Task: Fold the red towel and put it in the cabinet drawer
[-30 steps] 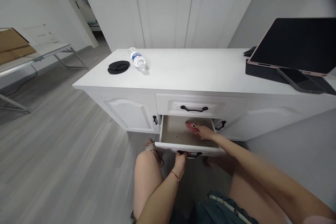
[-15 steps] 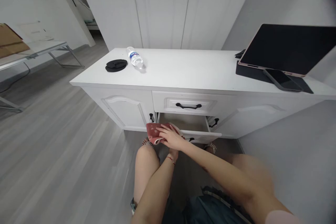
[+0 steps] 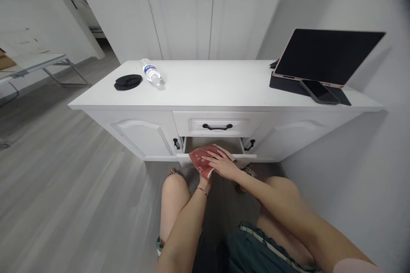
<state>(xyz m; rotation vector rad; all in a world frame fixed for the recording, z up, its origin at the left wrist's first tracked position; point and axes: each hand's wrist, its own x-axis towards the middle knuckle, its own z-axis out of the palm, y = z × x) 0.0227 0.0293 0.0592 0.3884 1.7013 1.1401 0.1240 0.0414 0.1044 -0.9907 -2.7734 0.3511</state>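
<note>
Red patterned cloth [image 3: 199, 158] is what I follow through the head view: a second ago it was inside the lower drawer [image 3: 250, 156], in the right hand [image 3: 222, 165]. Now it is out, in front of the opening, hiding part of the drawer's front edge. The right fingers lie flat across it, slightly apart. The left hand [image 3: 205, 182], earlier at the drawer's handle, is partly covered by the cloth; I can't tell whether its fingers grip. The drawer also stands less far out, so I judge the work has left its inside.
</note>
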